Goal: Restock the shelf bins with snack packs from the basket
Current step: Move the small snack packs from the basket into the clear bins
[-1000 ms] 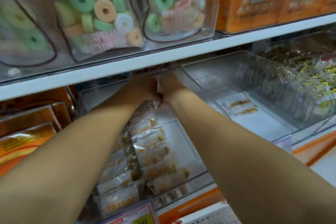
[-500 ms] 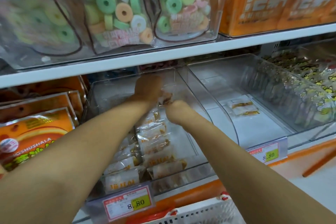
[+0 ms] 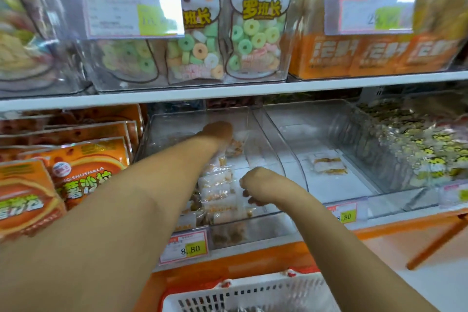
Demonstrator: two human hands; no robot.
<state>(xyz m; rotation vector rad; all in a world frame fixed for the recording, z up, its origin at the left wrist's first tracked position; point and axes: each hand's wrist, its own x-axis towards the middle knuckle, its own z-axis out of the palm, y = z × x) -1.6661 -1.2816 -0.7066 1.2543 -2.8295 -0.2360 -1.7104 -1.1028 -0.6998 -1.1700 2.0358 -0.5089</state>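
Observation:
A clear middle bin (image 3: 274, 157) on the lower shelf holds rows of white-and-orange snack packs (image 3: 219, 194). My left hand (image 3: 219, 132) reaches deep into the back of this bin and holds an upright snack pack (image 3: 235, 145); its fingertips are hidden. Nearer the bin's front, my right hand (image 3: 255, 182) hovers over the packs with fingers hanging loosely curled, and nothing shows in them. The white basket (image 3: 253, 294) with a red rim sits at the bottom edge, its contents barely visible.
The clear bin (image 3: 354, 185) to the right holds two loose packs (image 3: 326, 163). Orange bags (image 3: 86, 172) fill the left. Another bin of yellow-printed packs (image 3: 417, 149) stands far right. The upper shelf (image 3: 228, 91) carries candy-ring bags and orange boxes. Price tags (image 3: 187, 248) line the edge.
My right hand has drawn back from the rear of the bin toward its front. My left hand stays at the back on the pack. The view has tilted up and pulled back.

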